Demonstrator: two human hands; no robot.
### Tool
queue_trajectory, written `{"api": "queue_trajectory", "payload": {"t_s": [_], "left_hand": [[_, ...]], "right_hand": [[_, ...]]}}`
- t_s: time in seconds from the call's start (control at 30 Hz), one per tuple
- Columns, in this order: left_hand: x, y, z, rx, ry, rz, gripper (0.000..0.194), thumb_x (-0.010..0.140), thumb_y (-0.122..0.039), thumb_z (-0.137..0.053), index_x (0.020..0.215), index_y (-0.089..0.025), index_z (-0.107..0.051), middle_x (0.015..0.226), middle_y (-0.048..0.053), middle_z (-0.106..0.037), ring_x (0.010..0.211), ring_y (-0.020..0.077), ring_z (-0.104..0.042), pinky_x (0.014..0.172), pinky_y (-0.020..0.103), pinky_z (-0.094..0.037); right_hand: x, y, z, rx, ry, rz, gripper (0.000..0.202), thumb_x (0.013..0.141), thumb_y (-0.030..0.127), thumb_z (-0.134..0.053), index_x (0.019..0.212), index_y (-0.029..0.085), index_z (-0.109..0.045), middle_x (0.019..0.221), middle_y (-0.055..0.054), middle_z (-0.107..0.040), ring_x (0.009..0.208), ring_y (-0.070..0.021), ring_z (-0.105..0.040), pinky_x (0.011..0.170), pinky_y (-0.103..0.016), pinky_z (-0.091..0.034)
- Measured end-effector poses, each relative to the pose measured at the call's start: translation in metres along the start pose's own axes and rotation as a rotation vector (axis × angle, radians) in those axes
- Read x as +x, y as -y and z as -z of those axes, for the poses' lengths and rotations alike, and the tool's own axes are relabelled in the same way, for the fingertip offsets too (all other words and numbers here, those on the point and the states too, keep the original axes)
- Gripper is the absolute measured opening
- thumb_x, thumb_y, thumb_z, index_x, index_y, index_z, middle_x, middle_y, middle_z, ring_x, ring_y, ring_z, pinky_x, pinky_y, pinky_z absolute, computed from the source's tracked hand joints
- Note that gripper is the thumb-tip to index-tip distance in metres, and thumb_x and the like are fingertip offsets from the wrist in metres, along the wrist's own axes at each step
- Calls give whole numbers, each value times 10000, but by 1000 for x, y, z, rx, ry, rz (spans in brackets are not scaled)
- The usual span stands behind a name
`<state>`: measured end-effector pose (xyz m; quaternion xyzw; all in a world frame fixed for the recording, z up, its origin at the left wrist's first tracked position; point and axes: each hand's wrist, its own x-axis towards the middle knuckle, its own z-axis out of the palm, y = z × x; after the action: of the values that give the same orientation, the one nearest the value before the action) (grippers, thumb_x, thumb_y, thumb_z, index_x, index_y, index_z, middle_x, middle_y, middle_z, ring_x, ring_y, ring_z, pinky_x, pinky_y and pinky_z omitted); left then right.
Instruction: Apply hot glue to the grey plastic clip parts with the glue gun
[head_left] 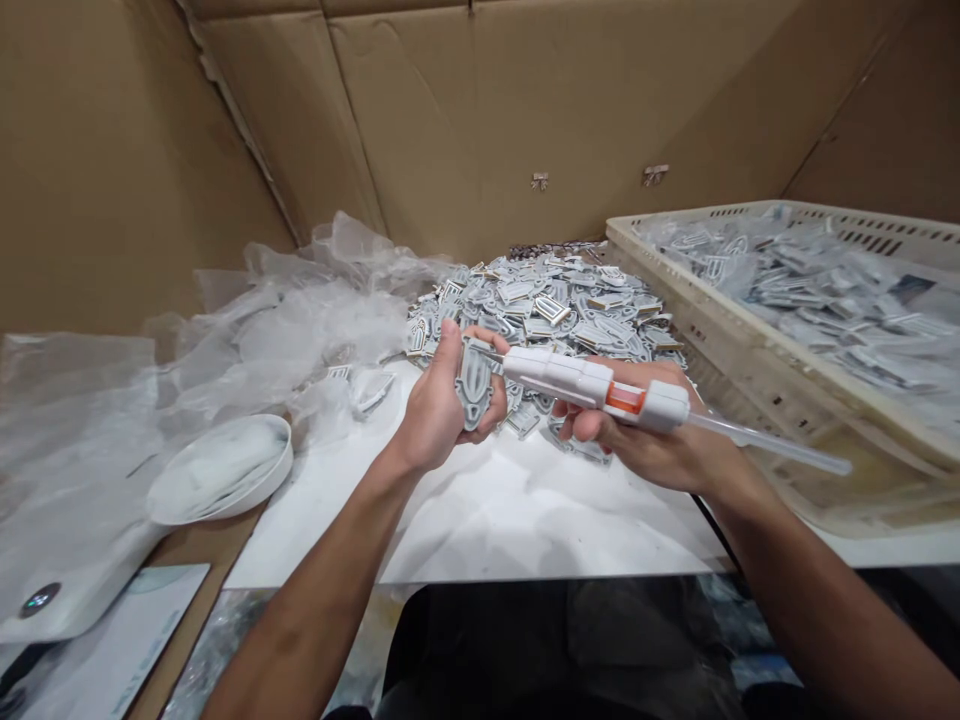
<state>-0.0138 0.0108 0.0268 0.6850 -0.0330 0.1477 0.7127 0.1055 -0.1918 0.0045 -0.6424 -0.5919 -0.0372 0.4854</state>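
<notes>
Clearly, both hands are occupied: the left hand (437, 412) grips one grey piece (475, 385) at its edges, and the right hand (649, 440) is wrapped around one white glue gun (562, 376). The gun's nozzle meets the piece's upper edge (whether it actually touches, I cannot tell), and one clear glue stick (780, 447) juts from its back. Just beyond, one heap of similar pieces (536, 300), too many to count, covers part of the white worktop (480, 540). To the left lie many clear bags (277, 320) and one white bowl (271, 478); to the right, one cream crate (739, 365) holds bagged pieces. Two small bow-shaped bits (539, 181) dot the cardboard wall (442, 120) behind.
</notes>
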Motion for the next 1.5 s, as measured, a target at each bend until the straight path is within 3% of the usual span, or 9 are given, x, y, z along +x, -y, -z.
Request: {"api": "queue_trajectory", "payload": {"t_s": [0.2,0.43,0.77,1.07,1.37,1.5], "left_hand": [[0,1,-1,51,-27,-9,612,995,-817,-328,1046,-238,-524,463,-39,-460,361,122,-325,367,199,-257],[2,5,2,65,-46,-25,620,1020,-791,-259,1028,-232,-527,451,-29,-468,363,120,-311,385,206,-280],[4,8,-1,71,-68,-61,740,950,-896,-252,1009,-213,-531,449,-30,-443,360,117,-314,394,221,-284],[1,6,-1,173,-75,-80,758,988,-846,-106,1039,-205,-507,466,-37,-430,382,119,-308,411,216,-292],[-2,8,-3,237,-145,-105,700,1018,-807,-141,1041,-220,-522,538,-30,-451,443,119,-361,450,211,-332],[-2,11,-4,252,-177,-127,678,1030,-787,-156,1028,-228,-539,566,-22,-459,462,121,-385,457,213,-334]], "right_hand": [[4,7,-1,-136,-32,65,611,1027,704,-554,787,154,-666,673,-15,-605,564,-108,-521,533,-271,-338],[9,13,-1,-157,-40,143,573,1051,649,-549,732,177,-615,632,-8,-562,521,-109,-472,512,-281,-328],[10,16,-2,-216,-73,230,557,1082,562,-557,730,147,-678,638,-9,-585,525,-86,-493,520,-248,-339],[11,17,1,-268,-51,248,606,1089,571,-533,712,132,-714,635,-22,-600,507,-84,-487,503,-246,-340],[10,22,0,-271,-66,240,513,1078,504,-594,726,141,-679,632,-3,-575,525,-86,-491,514,-247,-340],[8,22,-4,-236,-62,228,379,1063,445,-643,820,156,-672,711,5,-596,576,-93,-505,548,-251,-341]]}}
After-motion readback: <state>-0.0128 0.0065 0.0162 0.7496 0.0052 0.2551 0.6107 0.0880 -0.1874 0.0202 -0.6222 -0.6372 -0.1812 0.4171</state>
